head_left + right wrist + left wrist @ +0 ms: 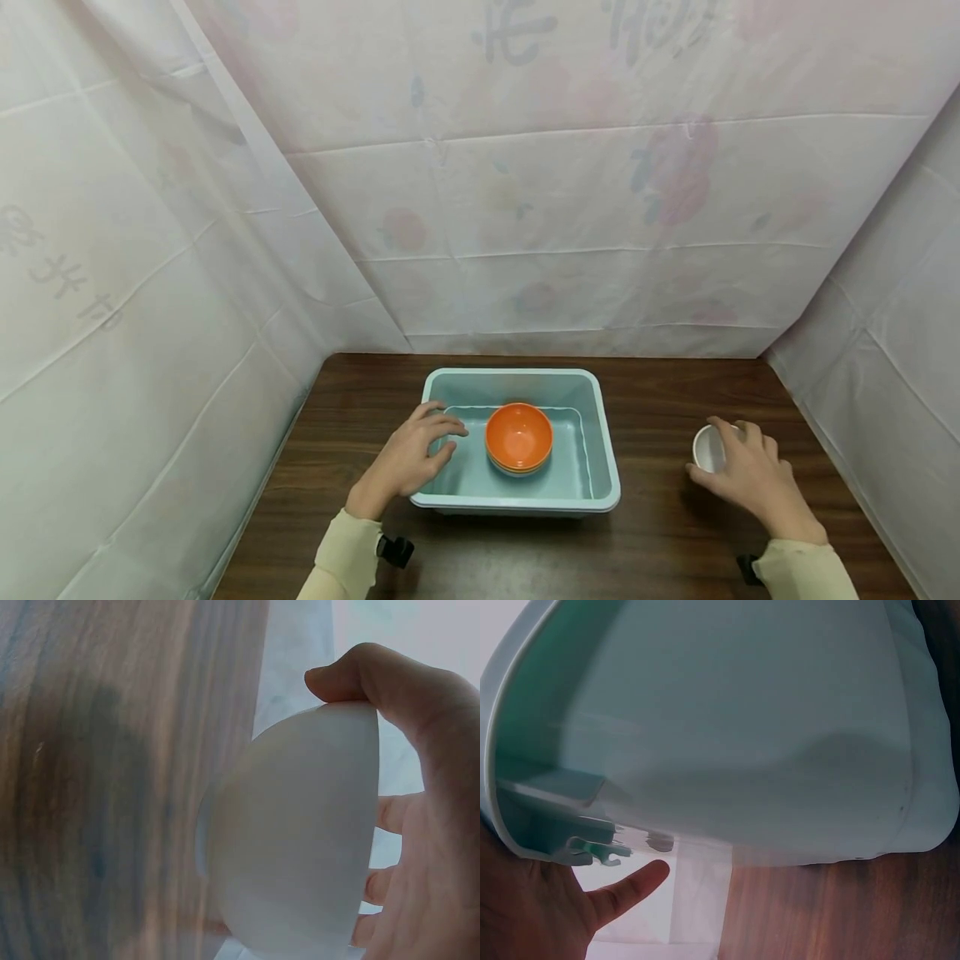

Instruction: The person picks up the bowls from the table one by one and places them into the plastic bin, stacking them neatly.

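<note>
My right hand (753, 475) holds a white bowl (708, 450) by its rim, right of the tub. In the right wrist view the thumb lies on the rim of the white bowl (296, 832), and its rounded outside faces the wood. The bowl seems to be held off the table, with a shadow beside it. At the tub's left side is my left hand (412, 452), fingers loosely spread over the rim. A light blue plastic tub (517, 504) stands on the table. Inside it sits a small stack of bowls, an orange bowl (519, 436) on top.
The dark wooden table (652, 542) carries the tub near its middle. White printed sheeting (555, 225) hangs behind the table and along both sides. Black wrist straps (395, 551) show at the sleeves.
</note>
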`<action>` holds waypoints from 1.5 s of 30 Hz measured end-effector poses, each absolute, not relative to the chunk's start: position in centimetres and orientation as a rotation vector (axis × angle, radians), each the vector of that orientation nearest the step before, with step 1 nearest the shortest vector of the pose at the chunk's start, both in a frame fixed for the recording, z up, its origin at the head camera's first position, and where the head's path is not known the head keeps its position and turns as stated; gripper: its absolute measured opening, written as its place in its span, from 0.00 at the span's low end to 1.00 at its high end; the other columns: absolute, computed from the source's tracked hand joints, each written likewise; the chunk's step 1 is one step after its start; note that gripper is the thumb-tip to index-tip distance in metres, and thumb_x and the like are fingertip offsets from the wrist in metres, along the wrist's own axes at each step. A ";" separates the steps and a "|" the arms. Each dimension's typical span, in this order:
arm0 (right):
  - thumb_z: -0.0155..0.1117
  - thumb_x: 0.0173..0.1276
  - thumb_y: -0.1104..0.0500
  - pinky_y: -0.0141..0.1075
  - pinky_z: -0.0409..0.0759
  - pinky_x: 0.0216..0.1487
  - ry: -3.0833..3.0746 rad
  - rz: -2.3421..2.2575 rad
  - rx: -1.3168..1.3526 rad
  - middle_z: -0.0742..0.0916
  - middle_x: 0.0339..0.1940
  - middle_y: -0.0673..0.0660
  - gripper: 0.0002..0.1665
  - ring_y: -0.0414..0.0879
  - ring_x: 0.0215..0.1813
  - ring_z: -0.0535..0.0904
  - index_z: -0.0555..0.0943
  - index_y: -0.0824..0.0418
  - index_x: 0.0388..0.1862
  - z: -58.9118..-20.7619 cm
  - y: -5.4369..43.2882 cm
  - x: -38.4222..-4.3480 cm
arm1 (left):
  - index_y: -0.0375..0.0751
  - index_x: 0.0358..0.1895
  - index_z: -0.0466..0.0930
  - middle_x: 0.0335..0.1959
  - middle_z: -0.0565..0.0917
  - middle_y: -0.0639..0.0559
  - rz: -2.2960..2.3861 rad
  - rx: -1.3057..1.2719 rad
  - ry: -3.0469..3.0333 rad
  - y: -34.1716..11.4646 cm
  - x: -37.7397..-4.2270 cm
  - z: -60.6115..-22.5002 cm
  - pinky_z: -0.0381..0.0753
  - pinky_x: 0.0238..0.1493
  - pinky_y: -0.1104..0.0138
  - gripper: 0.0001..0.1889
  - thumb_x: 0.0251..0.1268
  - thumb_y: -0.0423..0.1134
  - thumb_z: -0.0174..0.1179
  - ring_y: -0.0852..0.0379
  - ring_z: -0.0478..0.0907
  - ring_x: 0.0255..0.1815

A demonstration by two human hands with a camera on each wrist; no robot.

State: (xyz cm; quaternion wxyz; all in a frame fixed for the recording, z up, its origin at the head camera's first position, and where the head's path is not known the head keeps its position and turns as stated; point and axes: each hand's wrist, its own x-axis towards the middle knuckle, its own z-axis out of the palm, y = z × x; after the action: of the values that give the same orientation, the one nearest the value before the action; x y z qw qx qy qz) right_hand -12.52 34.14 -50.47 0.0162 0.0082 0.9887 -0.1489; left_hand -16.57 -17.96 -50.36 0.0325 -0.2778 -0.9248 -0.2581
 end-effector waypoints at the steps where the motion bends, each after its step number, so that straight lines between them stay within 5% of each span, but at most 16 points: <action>1: 0.73 0.59 0.32 0.74 0.74 0.36 3.079 -0.460 0.024 0.66 0.64 0.85 0.56 0.88 0.58 0.65 0.65 0.64 0.73 -50.3 34.0 -12.6 | 0.54 0.53 0.88 0.58 0.86 0.59 -0.790 -0.854 -2.848 -18.0 -16.6 -50.4 0.74 0.70 0.45 0.11 0.75 0.42 0.59 0.47 0.68 0.74; 45: 0.73 0.58 0.34 0.76 0.72 0.46 3.211 -0.373 -0.291 0.68 0.71 0.77 0.53 0.81 0.66 0.65 0.67 0.56 0.76 -45.4 28.7 -16.1 | 0.54 0.53 0.88 0.58 0.86 0.58 -0.790 -0.867 -2.842 -18.1 -16.6 -50.5 0.74 0.71 0.44 0.11 0.75 0.42 0.60 0.46 0.68 0.74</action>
State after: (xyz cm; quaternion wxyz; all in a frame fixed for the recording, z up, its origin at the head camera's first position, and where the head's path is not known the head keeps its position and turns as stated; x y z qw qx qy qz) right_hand -16.15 28.69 -45.38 -0.0521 -0.0896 0.9880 -0.1146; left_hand -16.63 -18.06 -50.50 0.0334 -0.2817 -0.9239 -0.2569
